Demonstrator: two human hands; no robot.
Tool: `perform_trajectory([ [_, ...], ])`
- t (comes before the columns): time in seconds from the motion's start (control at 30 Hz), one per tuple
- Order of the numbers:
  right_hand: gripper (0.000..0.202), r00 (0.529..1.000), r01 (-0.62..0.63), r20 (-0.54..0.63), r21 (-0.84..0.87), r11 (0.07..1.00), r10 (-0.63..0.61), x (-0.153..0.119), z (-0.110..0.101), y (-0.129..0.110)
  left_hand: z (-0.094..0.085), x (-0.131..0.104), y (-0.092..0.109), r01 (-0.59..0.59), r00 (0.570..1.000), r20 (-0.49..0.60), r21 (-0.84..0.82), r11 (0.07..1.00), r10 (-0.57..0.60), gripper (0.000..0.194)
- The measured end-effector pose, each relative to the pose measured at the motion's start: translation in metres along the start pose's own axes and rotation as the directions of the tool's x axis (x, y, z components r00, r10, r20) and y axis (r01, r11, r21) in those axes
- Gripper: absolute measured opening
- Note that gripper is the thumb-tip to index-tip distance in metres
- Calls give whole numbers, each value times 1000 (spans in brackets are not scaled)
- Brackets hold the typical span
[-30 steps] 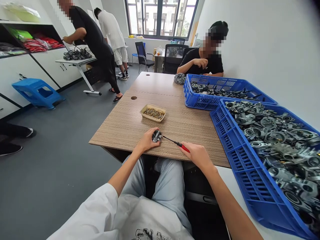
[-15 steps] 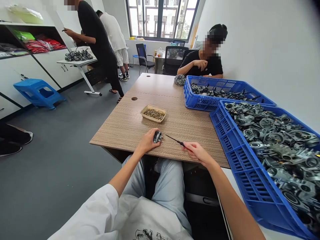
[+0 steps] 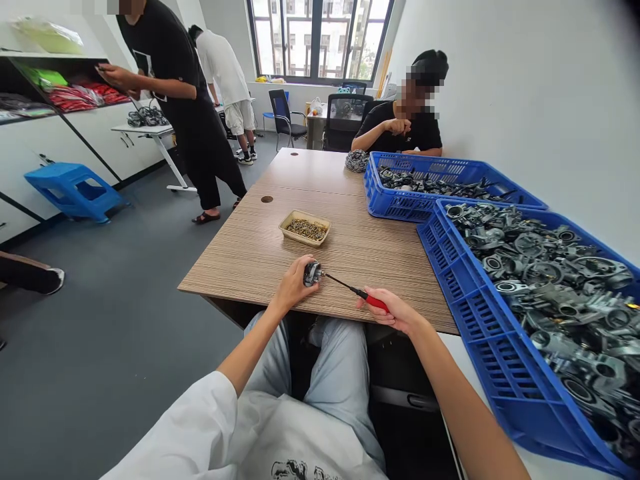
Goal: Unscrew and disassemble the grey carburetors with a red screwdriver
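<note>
My left hand (image 3: 295,283) is closed around a small grey metal part (image 3: 313,273) above the table's front edge. In my right hand (image 3: 393,311) is a screwdriver (image 3: 376,303) with a red and black handle. Its thin shaft points left, and the tip meets the right side of the metal part. Beyond my hands, a beige tray (image 3: 284,231) holds many small brass-coloured pieces on the wood-grain table (image 3: 240,247).
Two blue crates (image 3: 480,353) (image 3: 395,203) full of metal parts line the right side. A person (image 3: 425,130) sits across the table, near a pile of small metal pieces (image 3: 357,161). Two people stand at the left, beyond a blue stool (image 3: 75,187).
The screwdriver tip has moved left onto the metal part, and more of the red handle shows. The standing person in black has shifted left and turned somewhat.
</note>
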State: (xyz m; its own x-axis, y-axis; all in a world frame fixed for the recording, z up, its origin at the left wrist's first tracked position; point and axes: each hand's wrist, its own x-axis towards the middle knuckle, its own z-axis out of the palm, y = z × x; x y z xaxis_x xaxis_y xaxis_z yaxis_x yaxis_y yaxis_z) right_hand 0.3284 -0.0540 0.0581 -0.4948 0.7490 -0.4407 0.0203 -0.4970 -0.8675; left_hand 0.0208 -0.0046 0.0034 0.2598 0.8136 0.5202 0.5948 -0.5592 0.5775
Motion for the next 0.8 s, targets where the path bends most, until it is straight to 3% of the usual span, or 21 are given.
perform_trajectory([
  [0.8, 56, 1000, -5, 24, 62, 998, 3, 7, -5, 9, 1, -1, 0, -62, 998, -10, -4, 998, 62, 63],
])
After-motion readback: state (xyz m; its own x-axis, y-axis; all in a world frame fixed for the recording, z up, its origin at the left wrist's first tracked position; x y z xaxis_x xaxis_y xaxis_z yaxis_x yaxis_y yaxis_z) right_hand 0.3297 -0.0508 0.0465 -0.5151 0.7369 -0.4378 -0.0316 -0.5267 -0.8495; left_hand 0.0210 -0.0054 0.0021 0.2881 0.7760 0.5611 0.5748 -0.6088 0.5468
